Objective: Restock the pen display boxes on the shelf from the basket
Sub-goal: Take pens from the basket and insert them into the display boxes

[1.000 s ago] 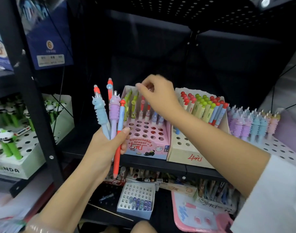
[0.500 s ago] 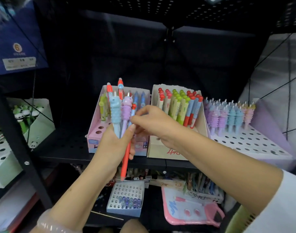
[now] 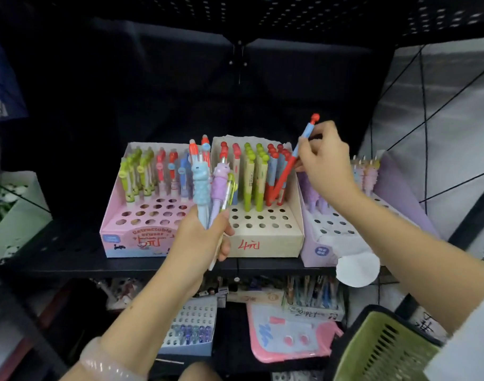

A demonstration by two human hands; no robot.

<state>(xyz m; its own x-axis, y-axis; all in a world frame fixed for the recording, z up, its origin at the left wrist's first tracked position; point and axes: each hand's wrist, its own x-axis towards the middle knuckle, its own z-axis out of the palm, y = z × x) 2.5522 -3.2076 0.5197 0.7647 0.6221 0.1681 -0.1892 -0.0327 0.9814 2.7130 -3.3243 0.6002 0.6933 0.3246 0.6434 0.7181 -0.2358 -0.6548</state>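
Black perforated metal shelf carried three punched cardboard display boxes. Right hand pinched a slim red-and-blue pen, its tip slanting into the beige middle box. Left hand gripped a bundle of ribbed animal-topped pens. Green slatted plastic basket sat lower right.

The beige display box, just right of the left hand's fingers, bears a red handwritten "4". The pink display box left of them reads "Retractable eraser".
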